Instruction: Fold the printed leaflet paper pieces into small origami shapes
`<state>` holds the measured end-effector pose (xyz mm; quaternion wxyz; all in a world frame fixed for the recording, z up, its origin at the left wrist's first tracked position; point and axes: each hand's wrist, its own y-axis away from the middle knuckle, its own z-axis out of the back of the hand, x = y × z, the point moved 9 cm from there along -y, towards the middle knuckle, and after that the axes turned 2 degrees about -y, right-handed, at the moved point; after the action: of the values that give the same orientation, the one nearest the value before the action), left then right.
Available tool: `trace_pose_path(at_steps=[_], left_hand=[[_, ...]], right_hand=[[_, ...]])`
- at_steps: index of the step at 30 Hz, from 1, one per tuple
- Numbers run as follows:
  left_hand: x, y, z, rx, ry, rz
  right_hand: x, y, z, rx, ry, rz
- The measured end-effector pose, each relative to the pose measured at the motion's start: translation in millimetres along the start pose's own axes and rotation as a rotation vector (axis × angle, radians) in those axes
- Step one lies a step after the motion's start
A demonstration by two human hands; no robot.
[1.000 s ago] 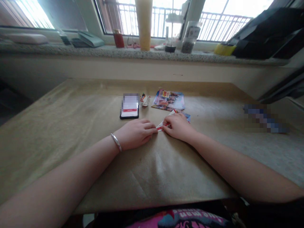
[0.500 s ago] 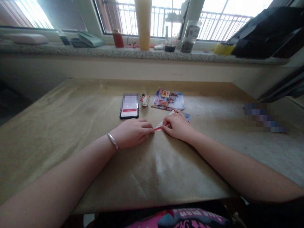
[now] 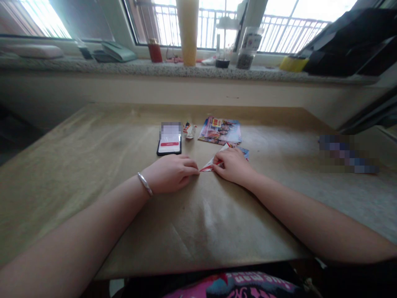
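Observation:
Low over the tabletop, my right hand (image 3: 233,164) grips a folded paper (image 3: 207,167), its fingers curled over the middle. The paper is white with a red strip and narrows to a sharp point on the left. Part of its printed, colourful side shows beyond my right knuckles. At that sharp point are the fingertips of my left hand (image 3: 172,173), pressed together on the very tip. A silver bangle (image 3: 144,183) circles my left wrist. What lies beneath my right palm is hidden.
A phone (image 3: 169,148) lies beyond my left hand. Beside it are a small folded paper piece (image 3: 189,130) and a stack of printed leaflets (image 3: 221,130). A blurred-out item (image 3: 347,154) lies far right. Bottles and boxes line the stone windowsill (image 3: 173,71).
My left hand has slid slightly left along the folded paper, so more of its pointed end shows. My right hand has stayed in place.

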<state>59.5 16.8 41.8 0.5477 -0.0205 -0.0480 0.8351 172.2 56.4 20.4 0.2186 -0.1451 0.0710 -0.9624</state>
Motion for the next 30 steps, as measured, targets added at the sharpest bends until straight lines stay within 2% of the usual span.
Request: trace_pose_path(at_steps=[8,11,17,23,30], left_hand=[[9.3,3.8,-1.0,-0.065,0.039,0.061],[7.4,2.7,-1.6,-0.094,0.006,0.037],[-1.1,0.5,-1.9,-0.085,-0.063,-0.038],[-5.3,-0.4,3.1,-0.107,-0.083,-0.028],[-3.5,-0.2,1.7,-0.099,-0.067,-0.006]], right_hand=[[0.6,0.8,-0.3,-0.015,-0.041,-0.072],[6.5,0.2,-2.7,0.001,-0.06,-0.099],[13.8,-0.4,-1.0,-0.03,-0.052,-0.063],[15.4,1.8,3.9,-0.074,-0.091,0.066],[32.9,12.6,15.7,-0.118,0.009,0.333]])
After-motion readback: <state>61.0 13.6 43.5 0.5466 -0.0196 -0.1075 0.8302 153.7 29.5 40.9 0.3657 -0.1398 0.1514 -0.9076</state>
